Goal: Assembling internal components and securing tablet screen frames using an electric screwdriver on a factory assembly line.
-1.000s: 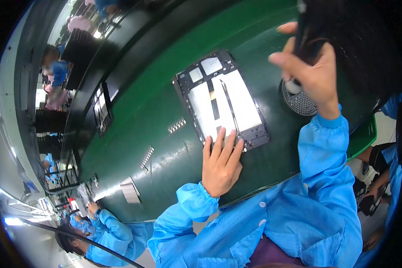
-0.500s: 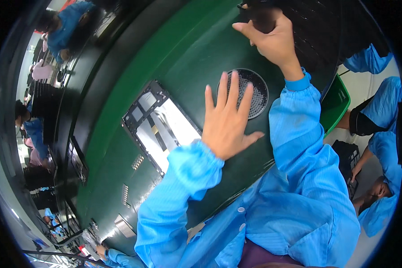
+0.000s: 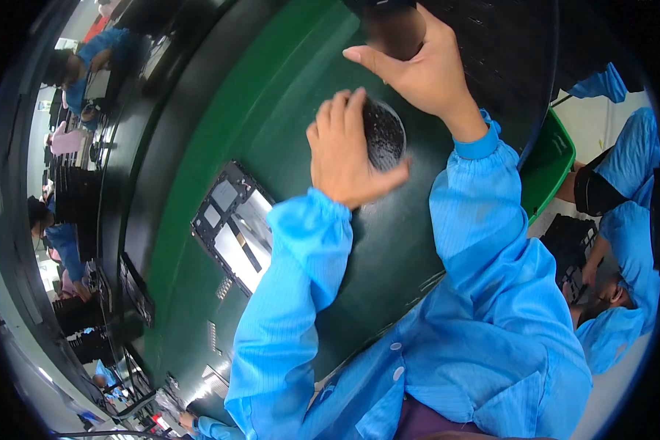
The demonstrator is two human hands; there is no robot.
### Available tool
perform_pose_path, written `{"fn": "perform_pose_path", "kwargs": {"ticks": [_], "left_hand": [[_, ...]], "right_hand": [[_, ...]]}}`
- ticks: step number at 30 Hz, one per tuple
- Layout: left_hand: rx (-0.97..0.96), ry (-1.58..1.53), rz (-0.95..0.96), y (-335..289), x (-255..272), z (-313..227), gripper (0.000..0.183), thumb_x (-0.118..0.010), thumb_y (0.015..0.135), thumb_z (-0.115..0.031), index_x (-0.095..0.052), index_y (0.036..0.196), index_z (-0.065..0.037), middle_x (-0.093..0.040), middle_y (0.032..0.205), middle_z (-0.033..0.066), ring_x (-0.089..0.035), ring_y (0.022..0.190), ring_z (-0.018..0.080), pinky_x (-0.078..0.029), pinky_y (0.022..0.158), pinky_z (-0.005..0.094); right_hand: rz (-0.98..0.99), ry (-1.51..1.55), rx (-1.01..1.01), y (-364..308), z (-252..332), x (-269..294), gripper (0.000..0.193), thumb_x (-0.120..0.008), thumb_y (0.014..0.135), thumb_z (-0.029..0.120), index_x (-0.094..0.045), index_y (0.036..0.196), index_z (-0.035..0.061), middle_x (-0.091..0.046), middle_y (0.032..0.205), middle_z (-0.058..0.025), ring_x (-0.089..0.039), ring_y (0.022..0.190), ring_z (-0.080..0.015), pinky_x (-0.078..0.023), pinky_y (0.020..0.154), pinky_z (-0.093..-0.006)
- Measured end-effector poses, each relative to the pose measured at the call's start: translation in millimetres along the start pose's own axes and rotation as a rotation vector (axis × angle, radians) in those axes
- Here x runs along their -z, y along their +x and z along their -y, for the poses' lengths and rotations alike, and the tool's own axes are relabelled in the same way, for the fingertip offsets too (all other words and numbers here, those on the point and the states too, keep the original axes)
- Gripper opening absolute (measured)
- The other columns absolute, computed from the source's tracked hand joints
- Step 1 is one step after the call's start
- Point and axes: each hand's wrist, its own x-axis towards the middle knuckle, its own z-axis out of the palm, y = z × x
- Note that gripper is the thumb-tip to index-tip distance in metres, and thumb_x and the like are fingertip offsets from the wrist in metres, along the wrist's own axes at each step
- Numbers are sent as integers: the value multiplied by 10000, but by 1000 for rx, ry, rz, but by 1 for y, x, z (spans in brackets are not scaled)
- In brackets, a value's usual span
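My left hand (image 3: 345, 150) grips a round dish (image 3: 386, 138), with its fingers along the left rim and the thumb out at the lower right. The dish looks tilted, and small dark specks lie in it; the hand hides its left part. Farther off, my right hand (image 3: 429, 73) curves round a dark round object (image 3: 396, 35), which is too blurred to identify. To the left of my left forearm lies a flat device with a black frame and pale panels (image 3: 235, 235), partly covered by my sleeve.
Strips of small metal parts (image 3: 213, 337) lie by the device on the green tabletop (image 3: 374, 293). A green bin (image 3: 554, 165) stands at the right, near other people in blue. Black material (image 3: 499, 66) fills the far right. More workers sit along the left.
My left hand has closed from spread fingers onto the dish, which has shifted away from me and tilted. My right hand moved slightly left and farther off. The view has shifted too.
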Motion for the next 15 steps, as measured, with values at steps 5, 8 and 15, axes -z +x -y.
{"fn": "perform_pose_path", "kwargs": {"ticks": [5, 8, 15], "left_hand": [[-8, 13, -88, -6, 3, 3, 919, -776, 497, -350, -400, 1254, 10, -440, 1242, 208, -414, 1160, 380, -314, 967, 453], [-23, 11, -52, 2, 5, 9, 872, -767, 526, -351, -422, 1235, 18, -450, 1235, 207, -416, 1162, 367, -316, 968, 451], [-159, 300, 164, 3, 7, 17, 831, -629, 705, -533, -444, 1250, 68, -358, 1365, 247, -275, 1319, 369, -218, 1065, 519]], "right_hand": [[48, -224, 52, -9, -24, 9, 304, -789, 727, 150, -588, 921, 31, -587, 725, 0, -543, 677, -60, -442, 604, -203], [61, -224, 49, -2, -25, 6, 309, -787, 730, 158, -588, 932, 34, -589, 731, 0, -549, 683, -62, -447, 613, -205], [42, -223, 69, -7, -29, 3, 325, -789, 729, 171, -587, 949, 43, -599, 742, -2, -572, 695, -71, -463, 617, -214]]}}
